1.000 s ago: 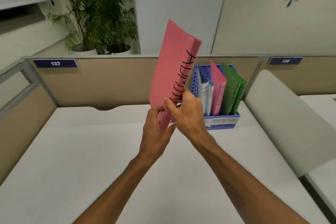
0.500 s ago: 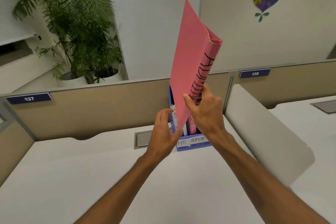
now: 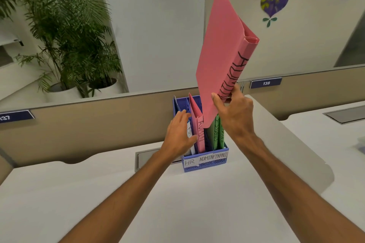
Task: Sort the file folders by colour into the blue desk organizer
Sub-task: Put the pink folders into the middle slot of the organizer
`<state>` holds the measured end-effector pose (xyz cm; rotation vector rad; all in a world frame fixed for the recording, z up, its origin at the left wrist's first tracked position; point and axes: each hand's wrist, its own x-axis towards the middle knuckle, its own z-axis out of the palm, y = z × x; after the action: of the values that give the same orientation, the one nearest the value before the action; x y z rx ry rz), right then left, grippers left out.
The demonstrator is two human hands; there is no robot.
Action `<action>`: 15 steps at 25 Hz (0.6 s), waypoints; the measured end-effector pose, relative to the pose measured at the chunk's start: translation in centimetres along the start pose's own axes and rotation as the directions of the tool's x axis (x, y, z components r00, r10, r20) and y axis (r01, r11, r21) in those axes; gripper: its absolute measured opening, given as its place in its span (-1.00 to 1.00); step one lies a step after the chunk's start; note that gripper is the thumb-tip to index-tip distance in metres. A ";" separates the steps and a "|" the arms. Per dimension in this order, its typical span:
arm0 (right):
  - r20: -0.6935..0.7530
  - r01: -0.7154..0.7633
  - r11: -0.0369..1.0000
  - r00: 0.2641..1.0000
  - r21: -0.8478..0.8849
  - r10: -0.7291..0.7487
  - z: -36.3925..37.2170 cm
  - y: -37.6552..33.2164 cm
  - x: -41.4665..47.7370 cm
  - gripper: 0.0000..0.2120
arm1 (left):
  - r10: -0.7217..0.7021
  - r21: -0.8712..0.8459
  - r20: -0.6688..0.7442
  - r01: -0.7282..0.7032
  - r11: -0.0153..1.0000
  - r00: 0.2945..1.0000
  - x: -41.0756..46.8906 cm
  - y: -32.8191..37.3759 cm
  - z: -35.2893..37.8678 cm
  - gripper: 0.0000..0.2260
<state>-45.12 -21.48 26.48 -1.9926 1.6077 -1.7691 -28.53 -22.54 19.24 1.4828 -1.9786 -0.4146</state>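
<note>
Right hand (image 3: 236, 116) is gripping a pink folder (image 3: 221, 53) near its lower spine, fingers (image 3: 218, 102) clenched on it, thumb on the near cover. Folder is tilting, top leaning up and right, "ADMIN" handwritten down the spine, its bottom corner dipping into the blue desk organizer (image 3: 205, 162) at the middle compartment.

Left hand (image 3: 177, 136) is resting against the organizer's left side, fingers spread and released, touching the white folder (image 3: 189, 132) in the left slot and just beside the pink folder already standing (image 3: 198, 126) in the middle. It is grasping nothing.

Organizer is sitting on the white desk (image 3: 98, 199) near the back edge, against the beige partition (image 3: 98, 122). Front labels are reading "HR", "ADMIN", "FINANCE" left to right. Green folders (image 3: 217, 134) are standing upright in the right compartment, partly hidden behind the held folder and the right hand.

A grey cable hatch (image 3: 144, 159) is sitting flush in the desk, left of the organizer. Potted palms (image 3: 65, 31) are standing behind the partition at the left. Number plate "138" (image 3: 266, 83) is showing on the partition at the right.
</note>
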 end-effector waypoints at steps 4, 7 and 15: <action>0.031 0.028 0.999 0.999 -0.018 -0.027 1.4 2.5 1.0 -0.63 | -0.018 0.228 0.102 -0.006 0.974 0.995 2.7 -0.8 1.5 -0.24; 0.062 0.034 0.999 0.998 -0.023 -0.033 2.3 4.6 1.6 -0.64 | -0.023 0.342 0.160 -0.034 0.939 0.987 4.7 -1.1 3.3 -0.20; 0.122 -0.011 0.997 0.992 -0.074 0.020 3.6 11.2 1.6 -0.59 | -0.132 0.563 0.334 -0.085 0.822 0.933 8.5 -1.4 8.5 -0.12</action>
<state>-50.01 -29.81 19.54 -2.0685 1.6677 -1.5707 -34.46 -31.91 14.48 1.9018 -2.5329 -0.0959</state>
